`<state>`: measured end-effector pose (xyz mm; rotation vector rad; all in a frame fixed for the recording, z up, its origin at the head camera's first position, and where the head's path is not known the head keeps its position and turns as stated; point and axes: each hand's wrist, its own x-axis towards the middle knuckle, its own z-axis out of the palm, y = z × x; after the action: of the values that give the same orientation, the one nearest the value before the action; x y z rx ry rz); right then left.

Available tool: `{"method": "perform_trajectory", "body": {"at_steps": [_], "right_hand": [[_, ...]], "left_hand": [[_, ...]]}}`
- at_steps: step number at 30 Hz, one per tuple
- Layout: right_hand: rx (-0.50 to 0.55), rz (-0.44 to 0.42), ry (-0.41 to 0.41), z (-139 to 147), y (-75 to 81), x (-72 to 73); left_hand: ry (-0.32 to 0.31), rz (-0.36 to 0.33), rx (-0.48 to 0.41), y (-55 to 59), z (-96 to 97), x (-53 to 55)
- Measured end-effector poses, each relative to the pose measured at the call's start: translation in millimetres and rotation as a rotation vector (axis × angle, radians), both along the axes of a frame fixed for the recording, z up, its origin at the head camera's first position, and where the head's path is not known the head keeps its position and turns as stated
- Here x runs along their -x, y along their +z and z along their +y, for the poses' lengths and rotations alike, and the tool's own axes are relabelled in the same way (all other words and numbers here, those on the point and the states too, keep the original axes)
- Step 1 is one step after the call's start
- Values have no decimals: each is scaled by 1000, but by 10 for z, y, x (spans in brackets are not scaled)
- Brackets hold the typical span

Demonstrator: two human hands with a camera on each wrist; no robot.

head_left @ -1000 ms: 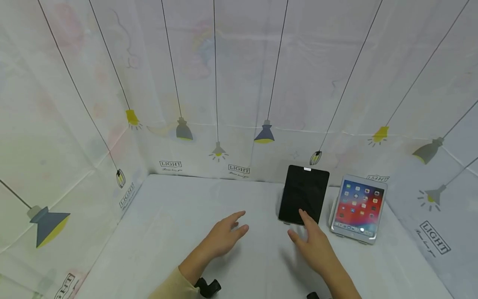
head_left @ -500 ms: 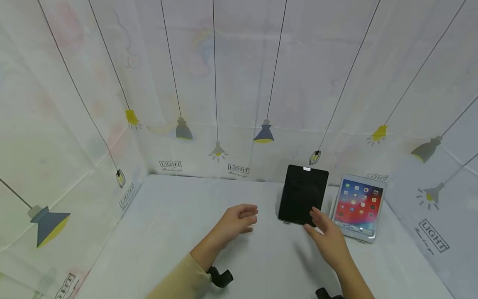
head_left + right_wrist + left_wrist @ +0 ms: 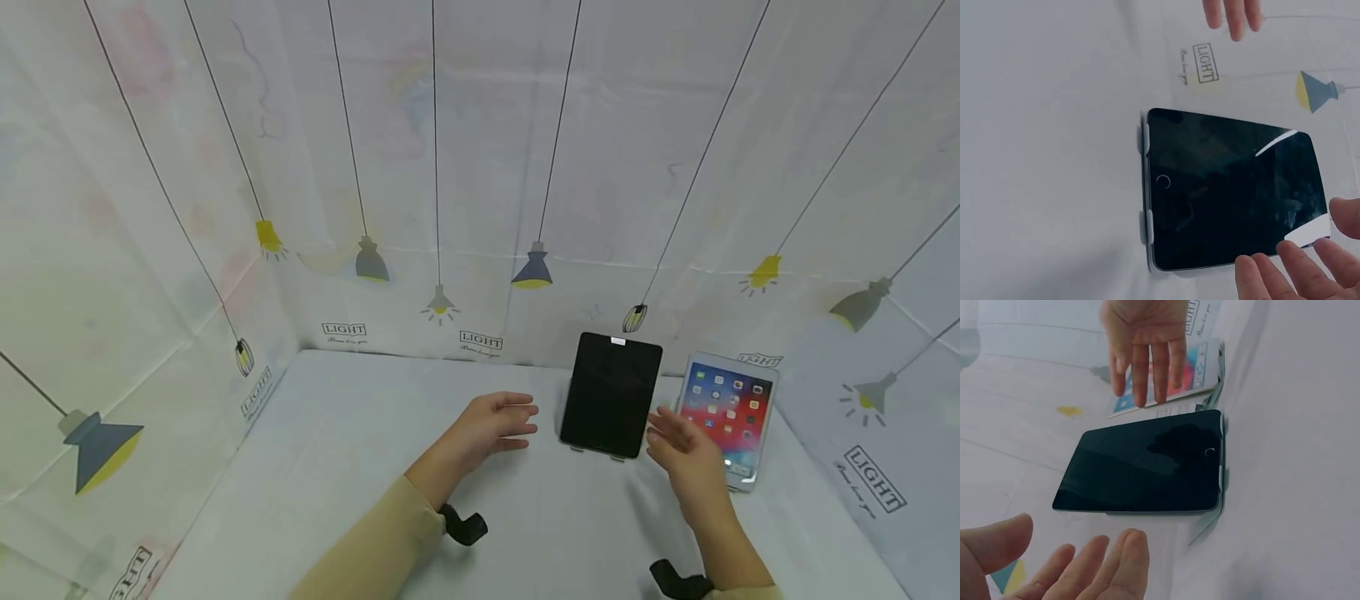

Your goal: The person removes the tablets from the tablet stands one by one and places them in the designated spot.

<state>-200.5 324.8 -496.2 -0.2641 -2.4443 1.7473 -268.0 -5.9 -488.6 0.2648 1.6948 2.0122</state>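
A tablet with a dark screen (image 3: 611, 396) leans upright on a stand at the back of the table. To its left my left hand (image 3: 487, 429) hovers, fingers extended and holding nothing. My right hand (image 3: 690, 462) is on the other side, fingers loosely spread beside the dark tablet's right edge, holding nothing. It overlaps a white tablet (image 3: 738, 392) whose lit screen shows app icons. In the left wrist view, both hands flank the dark tablet (image 3: 1147, 465). The right wrist view shows the dark tablet (image 3: 1229, 194) resting on two small stand lips, with the right fingertips (image 3: 1250, 275) near its edge.
A white cloth covers the table (image 3: 360, 433). Behind it and at the sides hang light curtains (image 3: 465, 167) printed with lamps and "LIGHT" labels. Black wrist camera mounts (image 3: 465, 527) sit under both wrists.
My left hand has moved right and a little away from me, toward the dark tablet. My right hand has shifted right, from in front of the dark tablet to the gap between the tablets.
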Motion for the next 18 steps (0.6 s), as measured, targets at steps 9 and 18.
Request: {"method": "perform_trajectory", "body": {"at_steps": [9,18], "right_hand": [[230,-93,0,156,57,125],[386,-93,92,311,149,197]], "left_hand": [[11,-59,-37,-40,127,217],[6,-104,-40,-35,198,406]]}}
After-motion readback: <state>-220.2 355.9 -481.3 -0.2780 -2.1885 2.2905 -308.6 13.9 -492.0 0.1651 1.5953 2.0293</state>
